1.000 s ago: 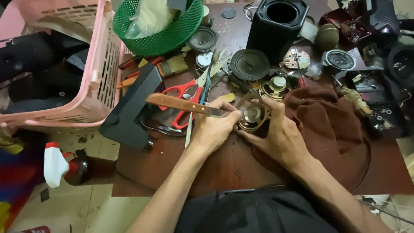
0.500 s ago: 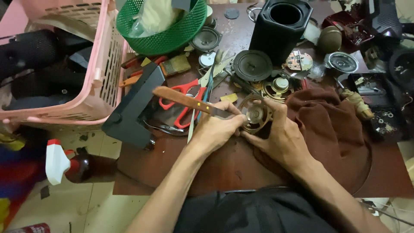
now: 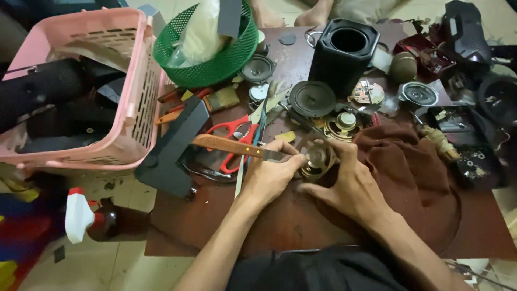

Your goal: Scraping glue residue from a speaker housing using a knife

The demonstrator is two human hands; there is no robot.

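My left hand (image 3: 269,175) grips a knife (image 3: 231,146) with a wooden handle that sticks out to the left; its blade tip touches a small round speaker frame (image 3: 316,158). My right hand (image 3: 347,183) holds that metal speaker frame against the brown table (image 3: 226,215), fingers curled round its right side. A dark brown cloth (image 3: 414,178) lies under and right of my right hand.
Red-handled scissors (image 3: 234,140), loose speaker cones (image 3: 312,98) and a black speaker box (image 3: 342,54) lie behind the hands. A pink basket (image 3: 134,102) and green mesh bowl (image 3: 215,59) stand at the left. A black panel (image 3: 172,148) leans off the table's left edge. A spray bottle (image 3: 89,218) lies on the floor.
The knife handle has tilted slightly and the blade tip has pressed closer into the speaker frame. Both hands stay in the same spot.
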